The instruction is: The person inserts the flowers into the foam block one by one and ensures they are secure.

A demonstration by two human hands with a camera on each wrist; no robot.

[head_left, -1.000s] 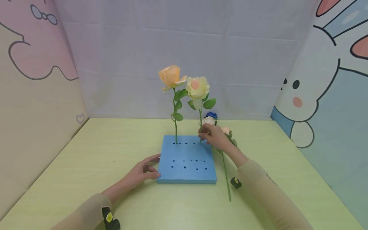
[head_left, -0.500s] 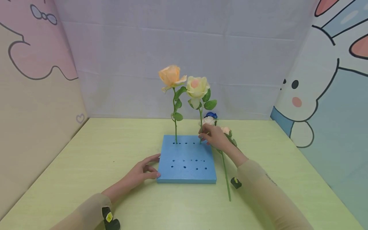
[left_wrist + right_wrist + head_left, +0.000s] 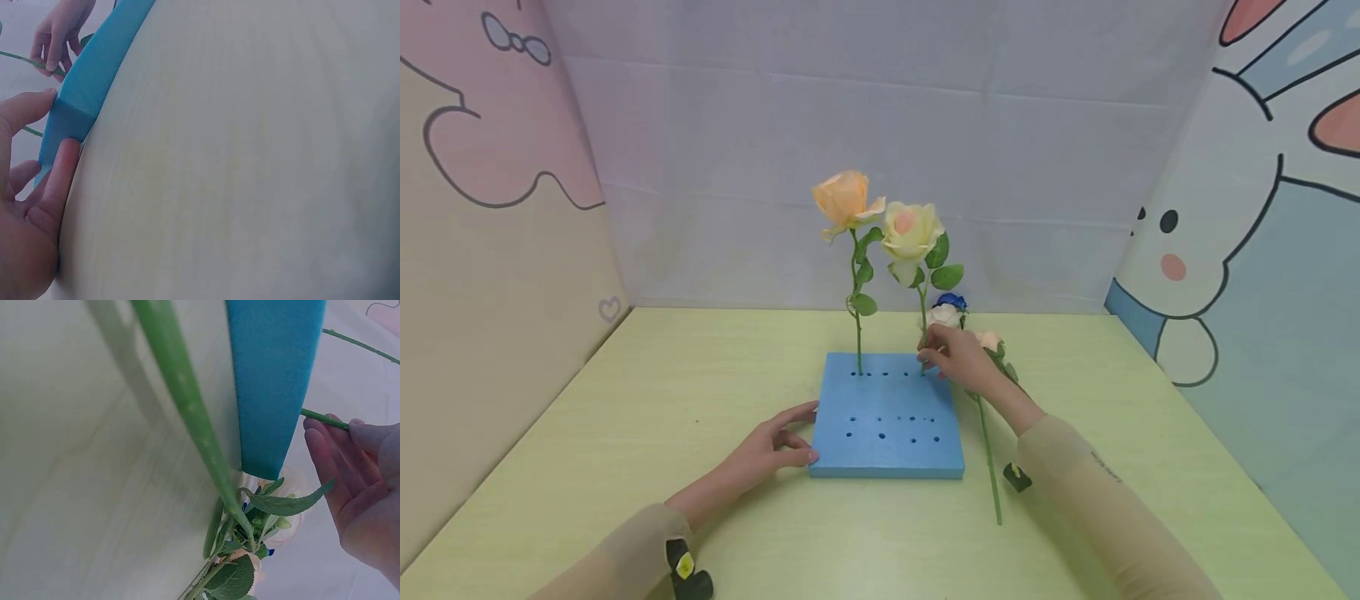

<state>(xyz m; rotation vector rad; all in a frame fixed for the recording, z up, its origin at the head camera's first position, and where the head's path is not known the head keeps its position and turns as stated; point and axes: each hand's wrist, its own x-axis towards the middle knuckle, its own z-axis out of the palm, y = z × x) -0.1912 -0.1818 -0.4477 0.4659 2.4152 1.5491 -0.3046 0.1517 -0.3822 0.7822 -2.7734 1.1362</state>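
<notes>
A blue board with rows of small holes lies on the table. My right hand pinches the green stem of a pale yellow rose just above the board's back right hole. In the right wrist view, the stem runs from the board's top face to between thumb and fingers. Left of it, a peach rose stands upright in a back-row hole. My left hand rests on the table, fingers spread, fingertips against the board's left edge. The left wrist view shows a finger touching the side face.
To the right of the board lies a light peach rose, its long stem pointing toward the front. Behind my right hand are a white rose and a blue rose. A pale cloth wall closes off the back of the table.
The pale yellow rose has turned slightly and its head has shifted a little to the left. Both hands stay in nearly the same place.
</notes>
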